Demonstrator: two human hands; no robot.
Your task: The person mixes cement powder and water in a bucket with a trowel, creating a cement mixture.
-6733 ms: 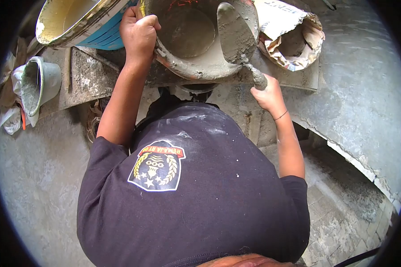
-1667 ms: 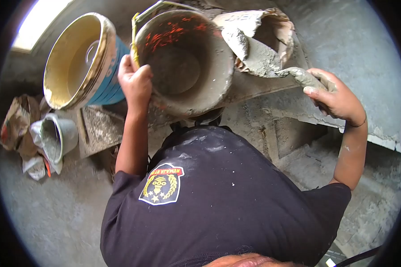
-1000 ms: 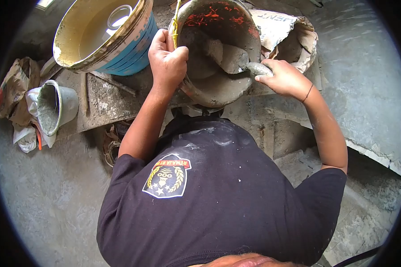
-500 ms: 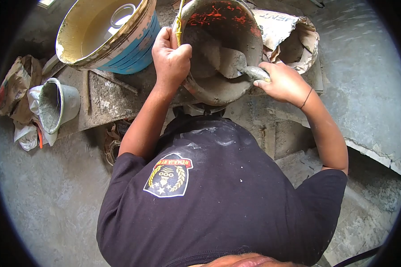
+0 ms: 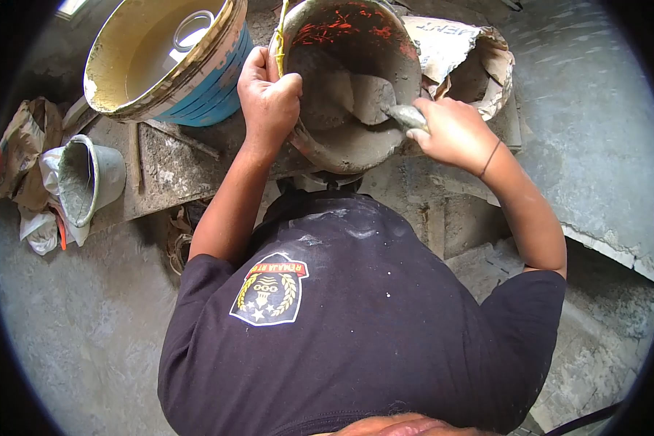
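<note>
A mortar-caked bucket (image 5: pixel 407 69) stands tilted with its mouth toward me, and grey cement mix (image 5: pixel 327 83) lies inside. My left hand (image 5: pixel 270 105) is closed around its left rim, beside a yellow cord (image 5: pixel 280 47) tied there. In my right hand (image 5: pixel 454 134) is the handle of a trowel (image 5: pixel 373 100). The trowel's blade is inside the bucket, at the mix; its far edge is hard to make out against the grey.
A large blue-and-white bucket (image 5: pixel 203 91) of cloudy water, with a clear round container (image 5: pixel 194 30) in it, stands at left. Farther left are a small grey pail (image 5: pixel 109 174) and crumpled bags (image 5: pixel 33 145). A torn cement sack (image 5: pixel 443 47) sits right of the mixing bucket.
The whole view has shifted slightly, so the buckets appear a little farther left. My right hand has moved slightly left with the trowel; my left hand keeps its hold on the rim.
</note>
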